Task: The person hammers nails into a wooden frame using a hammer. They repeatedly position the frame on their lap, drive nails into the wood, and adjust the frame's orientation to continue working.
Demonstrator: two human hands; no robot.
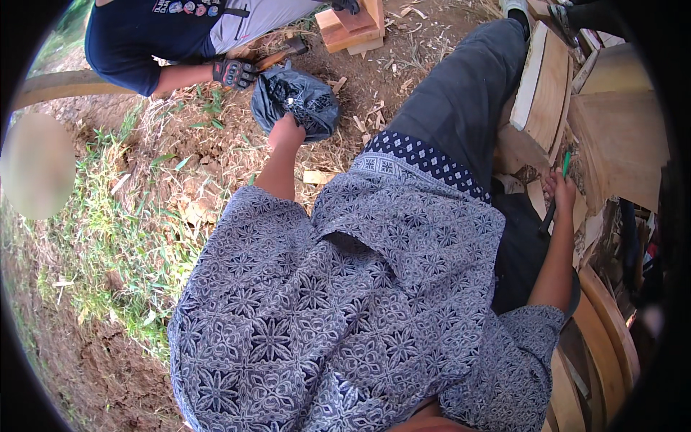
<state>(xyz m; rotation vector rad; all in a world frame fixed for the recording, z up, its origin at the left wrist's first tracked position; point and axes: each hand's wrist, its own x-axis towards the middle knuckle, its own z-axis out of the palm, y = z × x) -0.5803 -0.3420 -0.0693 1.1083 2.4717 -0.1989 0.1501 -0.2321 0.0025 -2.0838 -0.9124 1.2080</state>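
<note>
A dark plastic bag (322, 119) rests on the ground at the upper left, with a tangle of small dark pieces inside, too small to name. My left hand (287, 132) is closed at its near rim, fingertips partly hidden by the bag. On the right, my right hand (562, 191) is wrapped around a slim tool (549, 218) with a green end and a dark shaft, held beside the wood; its exact kind cannot be made out. Next to the bag, a co-worker's gloved hand (234, 73) lies near an axe (277, 56) with a wooden handle.
The co-worker's other gloved hand (347, 6) touches stacked wooden blocks (350, 27) at the top. Large curved timber pieces (543, 83) and boards (620, 147) crowd my right side. Wood chips (373, 115) litter the soil. Grass (151, 216) grows at the left.
</note>
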